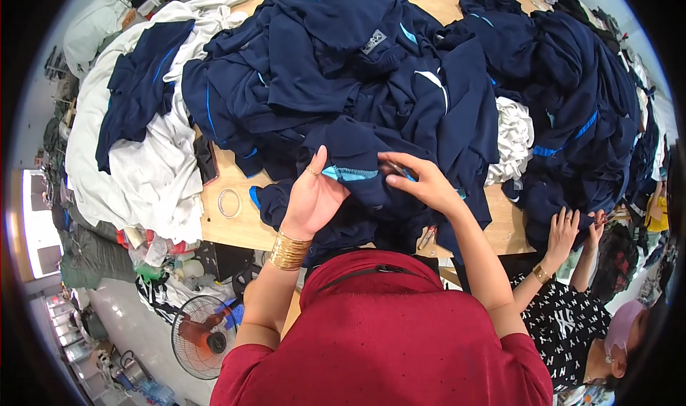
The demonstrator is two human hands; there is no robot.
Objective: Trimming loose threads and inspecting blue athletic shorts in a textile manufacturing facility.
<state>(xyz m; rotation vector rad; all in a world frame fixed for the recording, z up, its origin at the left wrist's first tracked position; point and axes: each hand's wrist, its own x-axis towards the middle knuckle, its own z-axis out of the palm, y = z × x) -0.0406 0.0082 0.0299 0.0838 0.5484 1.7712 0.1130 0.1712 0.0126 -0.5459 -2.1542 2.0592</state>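
Over the near edge of the table, a navy garment [343, 145] is gathered between my hands, its light-blue inset [350, 173] with a stitched seam turned toward me. My left hand [314, 199], palm up, has its thumb raised and its fingers under the fabric, gripping the garment beside the inset. To the right of the inset, my right hand [421, 183] is closed, its thumb and fingers bent together. Something small and dark shows between those fingers, too little of it visible to name. More of the same garment hangs below both hands.
A big heap of navy garments [307, 56] covers the table [232, 174]. White cloth [146, 184] lies left, a tape roll [229, 202] near it. A bundle of white strips [513, 131] sits right. A co-worker's hands [564, 231] handle navy cloth. A fan [204, 338] stands lower left.
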